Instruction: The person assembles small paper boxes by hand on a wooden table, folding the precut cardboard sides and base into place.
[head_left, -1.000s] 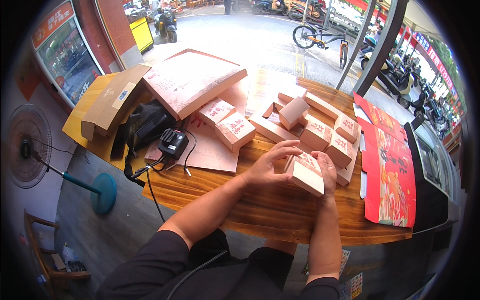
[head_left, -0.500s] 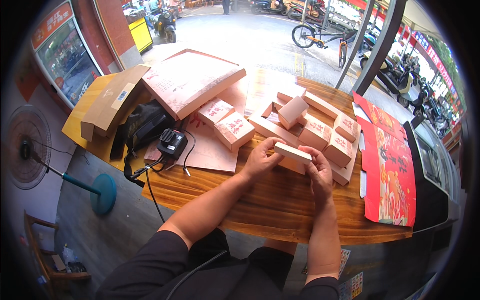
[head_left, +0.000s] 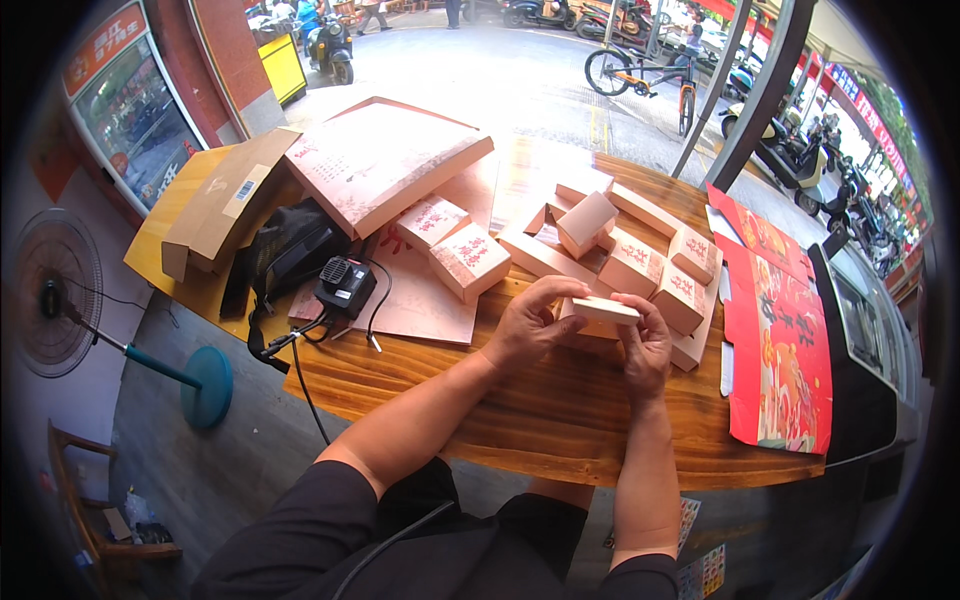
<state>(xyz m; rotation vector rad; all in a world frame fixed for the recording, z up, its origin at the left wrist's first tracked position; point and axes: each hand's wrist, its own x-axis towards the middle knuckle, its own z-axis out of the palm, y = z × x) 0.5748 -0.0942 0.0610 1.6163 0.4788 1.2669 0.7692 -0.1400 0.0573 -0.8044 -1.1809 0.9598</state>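
Note:
Between both hands, just above the table, is a small pale cardboard box piece [head_left: 606,310], seen as a narrow flat face toward me. My left hand [head_left: 532,325] pinches its left end with thumb and fingers. At the other end, the fingers of my right hand [head_left: 648,345] close on its corner. Beyond my hands sits a pink box tray [head_left: 548,258] holding several small printed boxes. One small box [head_left: 587,222] lies tilted on top of them, while another [head_left: 680,300] stands at the tray's right side.
Two small pink boxes [head_left: 468,262] lie left of my hands, beside a large pink box lid [head_left: 390,165]. A black device with cables [head_left: 345,287], a black bag [head_left: 292,250] and a brown carton [head_left: 228,205] are farther left. Red printed cardboard [head_left: 775,350] covers the table's right end.
Both hands have shifted slightly to the right with the box piece, which now sits at a slightly different tilt. The boxes on the table have stayed in place.

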